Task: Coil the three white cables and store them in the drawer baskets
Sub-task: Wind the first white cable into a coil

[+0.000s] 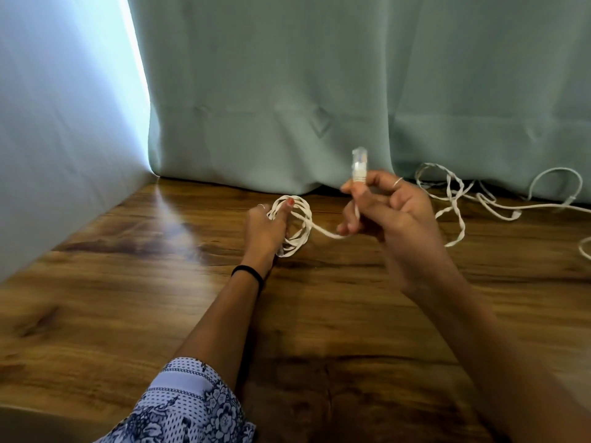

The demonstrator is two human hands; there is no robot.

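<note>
- Left hand [267,227] gripped a coil [295,230] of flat white cable, thumb pressed across the loops, fingers curled round them; several loops were stacked.
- Right hand [388,207] pinched the plug end [359,166] of the same cable, plug pointing up, held just right of the coil and a bit higher.
- Only a short tail [326,233] ran between the two hands, so this cable looked almost fully wound; judged last wrap or tuck of the plug was left.
- Both hands were held near the wooden surface [128,298]; could not tell whether the coil touched it.
- Loose white cable [454,199] lay in a tangle beyond and right of the right hand, at the foot of the curtain [319,91], uncoiled.
- Another white length with a loop [556,183] sat further right, also uncoiled; could not tell if the tangle was one cable or two.
- No drawer or baskets in view, nothing stored as far as shown.
- Progress judged: first cable near done, remaining ones untouched, storing step all left; roughly a quarter through at most.
- Risk: flat cable is springy, coil could pop open if the left thumb let go before the end was secured.
</note>
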